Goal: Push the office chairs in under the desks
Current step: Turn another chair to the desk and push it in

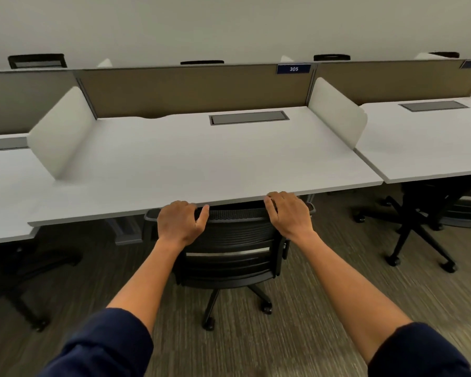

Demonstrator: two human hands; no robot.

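A black mesh-backed office chair (229, 248) on casters stands right in front of me, its seat hidden under the white desk (201, 159) marked 305. The top of its backrest touches or nearly touches the desk's front edge. My left hand (178, 223) grips the top left of the backrest, fingers curled over the rim. On the top right corner sits my right hand (290, 212), its fingers wrapped over the rim too. Both forearms reach forward from dark blue sleeves.
A second black chair (419, 213) stands partly under the right-hand desk (433, 148), its star base sticking out onto the carpet. Another chair's base (25, 281) shows under the left desk. White side dividers and a brown back panel (188, 91) frame desk 305.
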